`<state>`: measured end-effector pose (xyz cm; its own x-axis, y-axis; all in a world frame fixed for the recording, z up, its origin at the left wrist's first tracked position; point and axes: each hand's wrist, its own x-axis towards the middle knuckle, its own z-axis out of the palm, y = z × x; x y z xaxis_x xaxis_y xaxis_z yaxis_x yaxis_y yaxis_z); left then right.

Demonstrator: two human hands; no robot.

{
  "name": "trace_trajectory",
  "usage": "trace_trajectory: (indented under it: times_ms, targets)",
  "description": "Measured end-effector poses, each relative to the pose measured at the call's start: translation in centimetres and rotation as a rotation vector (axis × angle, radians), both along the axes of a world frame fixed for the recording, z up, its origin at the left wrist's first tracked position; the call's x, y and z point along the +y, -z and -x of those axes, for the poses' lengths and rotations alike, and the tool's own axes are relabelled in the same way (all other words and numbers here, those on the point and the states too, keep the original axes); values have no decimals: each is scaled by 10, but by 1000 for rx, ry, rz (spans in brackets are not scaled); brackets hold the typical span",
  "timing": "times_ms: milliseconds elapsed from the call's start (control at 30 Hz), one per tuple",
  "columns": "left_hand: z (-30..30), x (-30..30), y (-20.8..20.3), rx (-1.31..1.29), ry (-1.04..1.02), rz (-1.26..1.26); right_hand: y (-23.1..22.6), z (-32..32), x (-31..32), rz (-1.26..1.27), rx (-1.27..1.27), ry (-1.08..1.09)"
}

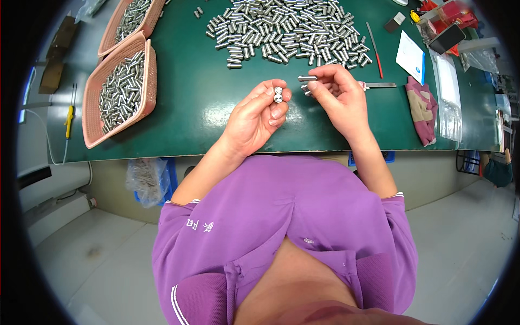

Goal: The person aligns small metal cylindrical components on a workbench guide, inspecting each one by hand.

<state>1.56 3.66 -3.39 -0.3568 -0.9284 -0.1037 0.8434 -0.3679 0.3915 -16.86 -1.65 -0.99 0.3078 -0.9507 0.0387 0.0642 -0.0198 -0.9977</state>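
Between the thumb and fingers of my left hand are two small metal pins, their round ends turned up toward me. To the right, my right hand is closed on more metal pins, which stick out past its thumb and fingertips. A flat metal tool shows just beyond the right hand; whether that hand touches it I cannot tell. Both hands hover over the near part of the green table. Ahead of them spreads a large pile of similar shiny pins.
Two pink plastic baskets, a near one and a far one, hold pins at the left. A yellow-handled screwdriver lies beyond them. At the right are a red-handled file, a white paper and a pink-and-beige cloth.
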Motion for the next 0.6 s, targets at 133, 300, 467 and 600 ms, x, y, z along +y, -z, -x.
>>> trace_trajectory:
  times_ms: [133, 300, 467, 600]
  targets:
    - [-1, 1, 1, 1, -6, 2, -1, 6, -14, 624, 646, -44]
    - [-2, 1, 2, 54, 23, 22, 3, 4, -15, 766, 797, -191]
    - [0, 1, -4, 18, 5, -19, 4, 6, -14, 803, 804, -183]
    - [0, -1, 0, 53, 7, -25, 4, 7, -13, 821, 820, -187]
